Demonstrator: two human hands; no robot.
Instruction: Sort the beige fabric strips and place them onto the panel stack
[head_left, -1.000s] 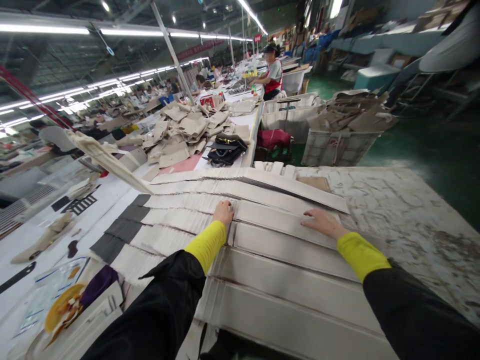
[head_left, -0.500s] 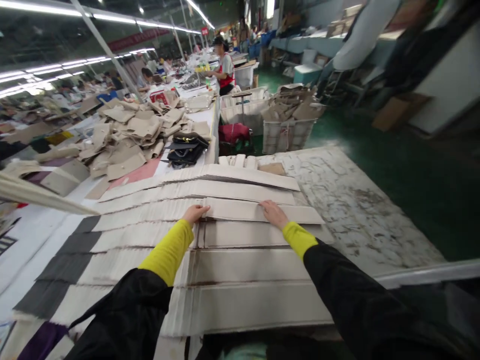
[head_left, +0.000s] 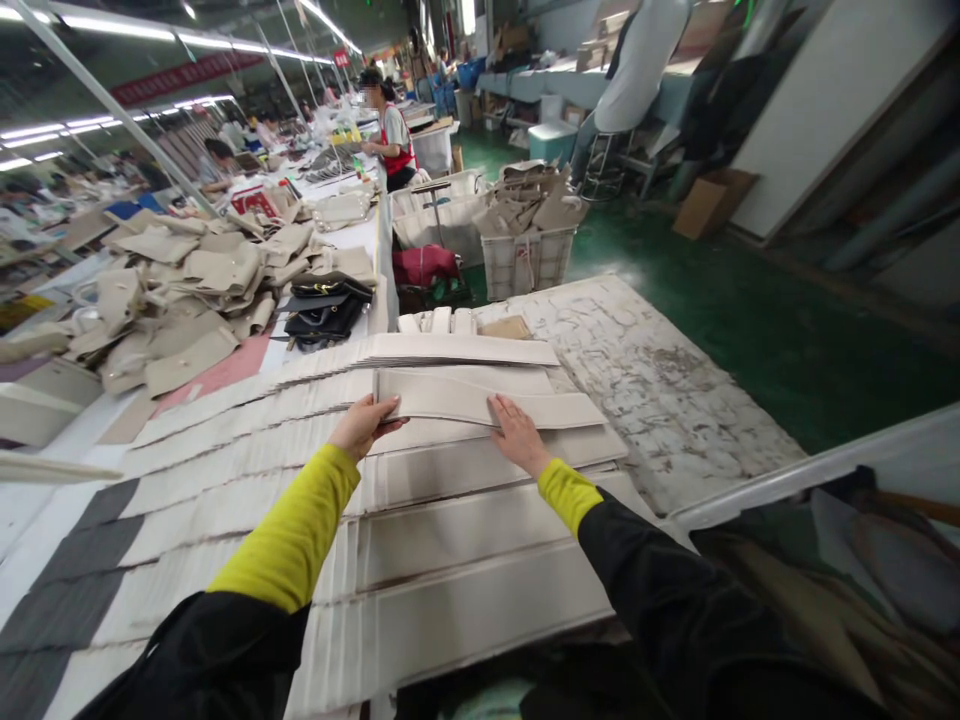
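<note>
A long beige strip (head_left: 442, 398), of fabric or leather-like material, is bowed slightly above the rows of similar strips. Its left end is pinched between the thumb and fingers of my left hand (head_left: 365, 425). Partway along the strip, my right hand (head_left: 519, 435) has its fingers over the top and its thumb at the near edge. Beneath and around lie several overlapping rows of matching strips (head_left: 487, 610), fanned out leftward. Dark grey strip ends (head_left: 67, 570) show at the far left of these rows.
Beige cut pieces (head_left: 202, 270) are heaped on the table beyond, beside a black bag (head_left: 326, 308). A crate of scraps (head_left: 527, 262) stands on the green floor. A worn, pale board (head_left: 660, 370) lies to the right. A person in a red apron (head_left: 394, 140) works farther off.
My left hand has raised the strip's left end off its row, and the strip now bows. My right hand stays on it. The view has swung to the right.
</note>
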